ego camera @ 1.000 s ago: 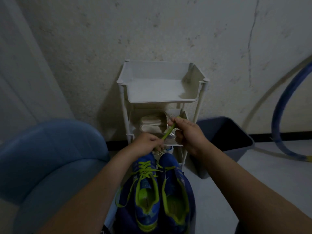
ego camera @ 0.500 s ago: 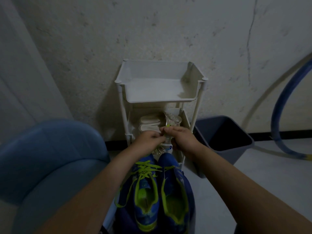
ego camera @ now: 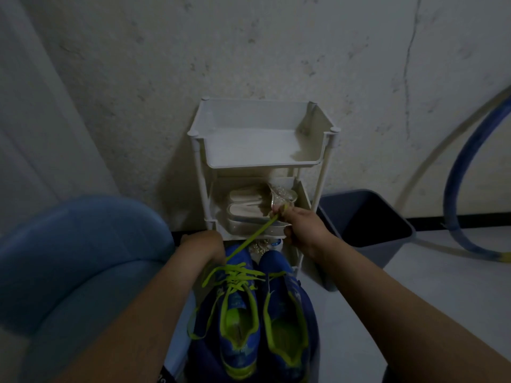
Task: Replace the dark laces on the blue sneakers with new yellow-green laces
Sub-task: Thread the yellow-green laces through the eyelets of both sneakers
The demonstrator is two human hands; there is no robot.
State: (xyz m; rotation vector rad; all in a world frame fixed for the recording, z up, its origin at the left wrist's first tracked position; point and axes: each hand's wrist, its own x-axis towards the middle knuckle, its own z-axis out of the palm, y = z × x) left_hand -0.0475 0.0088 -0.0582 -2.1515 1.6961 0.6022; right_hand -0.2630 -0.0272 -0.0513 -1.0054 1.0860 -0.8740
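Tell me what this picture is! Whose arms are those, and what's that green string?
The arms belong to a person wearing a little camera on their head. It looks forward and down, so you see what they see: their own two bare hands, no robot at all.

The green string is a yellow-green shoelace. The right hand pinches its end in its fingers and pulls it tight, up from a blue sneaker. That shoe already has the bright lace criss-crossed over it. The left hand sits at its toe, but its fingers are hidden. A second blue sneaker lies right beside it.

Behind them stands a white shelf cart by the wall, with a grey bin next to it. The blue seat is a chair.
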